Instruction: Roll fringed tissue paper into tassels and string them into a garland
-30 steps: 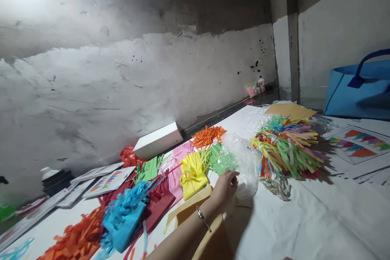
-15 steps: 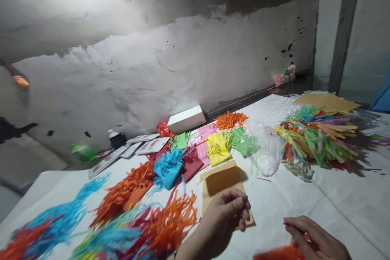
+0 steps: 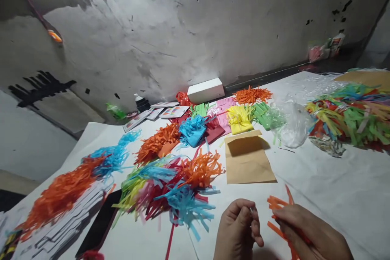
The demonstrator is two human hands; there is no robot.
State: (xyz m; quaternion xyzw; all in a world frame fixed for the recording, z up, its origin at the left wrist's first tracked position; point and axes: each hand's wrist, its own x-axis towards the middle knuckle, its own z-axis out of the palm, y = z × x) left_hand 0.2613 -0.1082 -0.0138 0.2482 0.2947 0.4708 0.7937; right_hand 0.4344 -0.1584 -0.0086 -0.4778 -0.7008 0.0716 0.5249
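My right hand [image 3: 317, 227] is closed on orange fringed paper [image 3: 276, 205], whose cut strips stick out past the fingertips. Just to its left, my left hand [image 3: 239, 229] has curled fingers with the thumb pressed in. Whatever it pinches, if anything, is too small to make out. Beyond both hands lies a brown paper envelope [image 3: 250, 170] with its flap raised. A mixed pile of fringed paper strips [image 3: 170, 187] in blue, red, green and orange spreads to the left of my left hand.
Yellow fringed paper [image 3: 240, 120], blue fringed paper [image 3: 192, 132] and a white box [image 3: 205, 90] sit toward the wall. A clear plastic bag [image 3: 294, 128] and bundled colourful strips [image 3: 353, 118] lie at right. A black flat object [image 3: 99, 225] and stacked white cut paper [image 3: 67, 227] are at left.
The view has swung left and down. My right hand has lifted the orange paper toward my left hand, which has drawn back from over the envelope.
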